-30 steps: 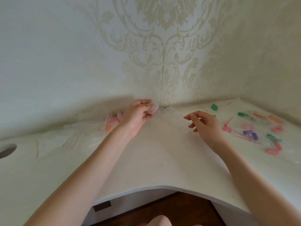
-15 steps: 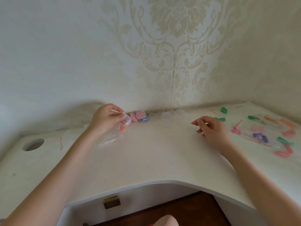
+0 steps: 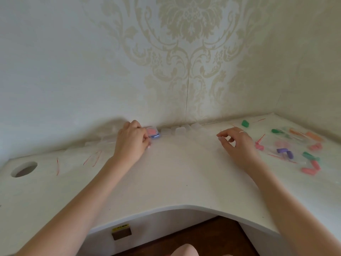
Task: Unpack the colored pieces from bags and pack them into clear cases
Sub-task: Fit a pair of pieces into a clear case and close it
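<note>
In the head view, a white desk [image 3: 175,182] is being looked down on, set into a wallpapered corner. The left hand [image 3: 132,143] is being held at the back wall, fingers curled down just beside a filled case [image 3: 152,131] showing pink over blue. Something small and clear seems to be pinched under the fingertips, but what it is cannot be told. The right hand [image 3: 238,143] is being held just above the desk with fingers loosely curled and nothing in them.

A row of empty cases [image 3: 180,129] is being kept along the wall between the hands. To the right, colored pieces [image 3: 284,152] in green, orange, pink and purple are lying spread over the desk, many of them inside clear bags [image 3: 295,141]. Flat empty bags [image 3: 88,156] with red strips are lying on the left, near a round hole [image 3: 24,169] in the desk.

Progress is being judged as early: only one or two cases appear filled, several are waiting empty, and most pieces are lying unpacked on the right.

Against the earlier frames, the left hand is being seen further right, now against the filled case, where half a second ago it was well left of it over the empty bags. The right hand is being held in much the same place and pose.
</note>
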The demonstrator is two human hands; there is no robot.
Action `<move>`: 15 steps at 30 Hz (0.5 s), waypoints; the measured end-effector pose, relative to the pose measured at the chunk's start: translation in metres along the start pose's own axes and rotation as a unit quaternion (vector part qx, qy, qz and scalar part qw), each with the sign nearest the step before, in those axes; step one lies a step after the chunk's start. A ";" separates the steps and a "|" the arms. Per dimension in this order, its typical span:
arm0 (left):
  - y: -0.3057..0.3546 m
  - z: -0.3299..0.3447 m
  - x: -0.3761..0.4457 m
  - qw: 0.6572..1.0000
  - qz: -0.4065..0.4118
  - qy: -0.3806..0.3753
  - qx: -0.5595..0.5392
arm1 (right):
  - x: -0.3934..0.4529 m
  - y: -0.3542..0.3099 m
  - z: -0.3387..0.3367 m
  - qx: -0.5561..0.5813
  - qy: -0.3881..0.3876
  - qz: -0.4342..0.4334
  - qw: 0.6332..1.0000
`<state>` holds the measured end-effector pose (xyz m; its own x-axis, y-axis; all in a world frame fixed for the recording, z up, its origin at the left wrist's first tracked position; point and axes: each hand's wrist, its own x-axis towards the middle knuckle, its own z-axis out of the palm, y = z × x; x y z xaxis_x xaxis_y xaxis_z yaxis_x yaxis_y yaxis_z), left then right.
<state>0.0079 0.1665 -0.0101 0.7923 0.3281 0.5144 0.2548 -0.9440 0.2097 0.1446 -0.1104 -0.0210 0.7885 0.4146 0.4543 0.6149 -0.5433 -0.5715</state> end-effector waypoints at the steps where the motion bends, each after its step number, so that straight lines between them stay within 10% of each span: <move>1: 0.001 0.001 0.000 1.000 -0.007 -0.007 0.008 | 0.002 0.003 -0.003 -0.001 0.022 0.003 1.000; 7: 0.008 0.012 0.004 0.998 0.023 0.043 0.049 | 0.010 0.015 -0.023 -0.067 0.126 0.083 0.986; 15: 0.095 0.028 0.023 0.990 0.114 0.040 -0.069 | 0.008 0.033 -0.039 -0.220 0.013 0.330 0.918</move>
<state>0.0654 0.0834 -0.0014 0.7726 0.1148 0.6244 -0.0073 -0.9818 0.1895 0.1705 -0.1537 -0.0097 0.9840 -0.1255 0.1267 -0.0652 -0.9145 -0.3993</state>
